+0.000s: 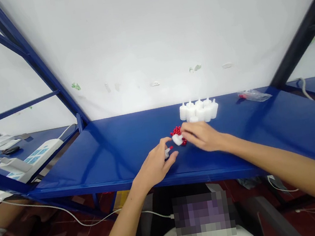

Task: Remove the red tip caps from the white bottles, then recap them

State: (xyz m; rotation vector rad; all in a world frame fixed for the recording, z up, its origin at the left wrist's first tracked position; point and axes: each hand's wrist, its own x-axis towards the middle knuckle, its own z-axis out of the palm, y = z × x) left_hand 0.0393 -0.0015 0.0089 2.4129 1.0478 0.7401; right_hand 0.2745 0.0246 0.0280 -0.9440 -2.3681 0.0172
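Observation:
My left hand (154, 164) is curled around a small white dropper bottle (167, 153), its narrow nozzle topped by a red cap (171, 147). Most of that bottle is hidden by the fingers. My right hand (203, 135) pinches another white bottle (177, 140) near its thin end, tilted above the table. Right below it lies a pile of small red caps (176, 130), partly covered by the bottle and the fingers. Behind my right hand, several white bottles (199, 109) stand upright in a group with nozzles up.
The blue table (114, 148) runs along a white wall. A clear plastic bag (256, 95) with something red lies at the back right. On the left are a blue metal frame (40, 68) and a white power strip (40, 155). Another person's arm (6, 215) shows at lower left.

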